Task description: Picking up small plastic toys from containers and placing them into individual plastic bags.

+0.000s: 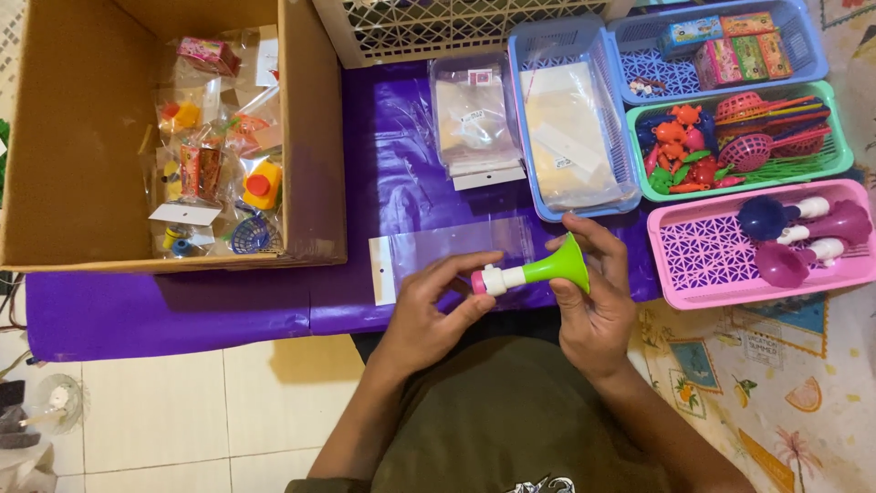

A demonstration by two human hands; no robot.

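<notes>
A small toy horn (538,270) with a green bell, a white stem and a pink tip lies sideways between my hands, just above my lap. My right hand (595,297) grips its green bell. My left hand (436,306) pinches the pink and white end with fingertips and thumb. A flat clear plastic bag (429,251) with a white header strip lies on the purple table cover (182,306) right behind my left hand.
A cardboard box (315,137) at left holds several bagged toys. Clear bags fill a small clear tub (474,114) and a blue basket (570,119). A pink basket (721,260) holds more horns; a green basket (739,137) small plastic toys.
</notes>
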